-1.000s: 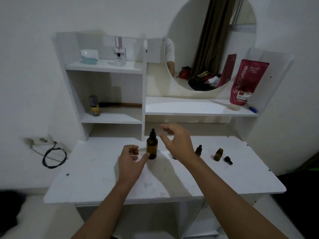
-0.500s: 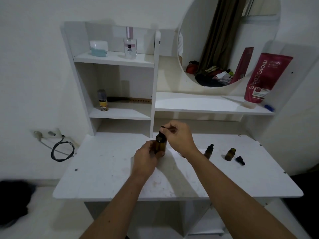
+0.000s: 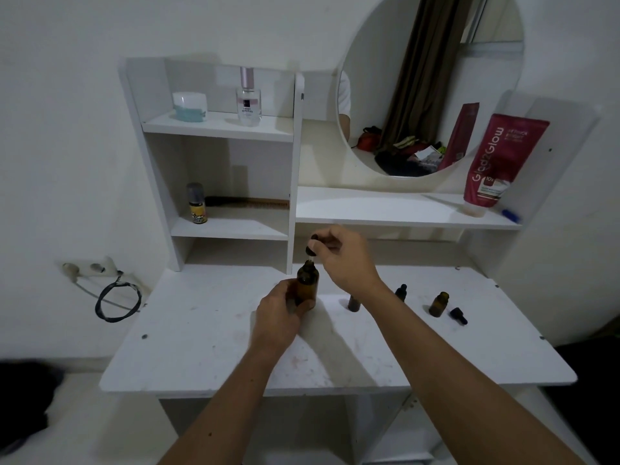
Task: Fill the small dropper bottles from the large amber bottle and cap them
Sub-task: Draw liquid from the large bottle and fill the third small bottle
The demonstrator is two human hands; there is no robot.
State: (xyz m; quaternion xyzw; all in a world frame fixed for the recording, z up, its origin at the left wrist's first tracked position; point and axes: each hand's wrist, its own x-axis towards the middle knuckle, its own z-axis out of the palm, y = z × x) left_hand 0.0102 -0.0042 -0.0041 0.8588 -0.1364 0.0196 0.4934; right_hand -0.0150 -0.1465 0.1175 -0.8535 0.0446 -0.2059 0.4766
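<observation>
Item: large amber bottle (image 3: 307,285), upright on the white vanity top (image 3: 208,330). Half a second before, its black dropper cap (image 3: 311,248) was seated on the neck under the right fingertips; it now stood lifted just clear above the mouth, the pipette tip at or barely over the opening. Judged meaning: bottle unsealed, drawing and filling could begin; no small bottle yet filled.

Left hand (image 3: 278,317): fingers curled round the bottle's lower body, steadying it. Right hand (image 3: 342,260): thumb and fingers pinching the cap, directly above the left-hand fingers.

Appearance: brown glass, rounded shoulder, narrow neck; liquid level could not be told.

Small bottles, all right of the right wrist: one brown base (image 3: 354,303) partly hidden by the forearm; a capped small bottle (image 3: 401,292); an uncapped small bottle (image 3: 438,304) with its loose dropper cap (image 3: 458,315) lying just beside it.
</observation>
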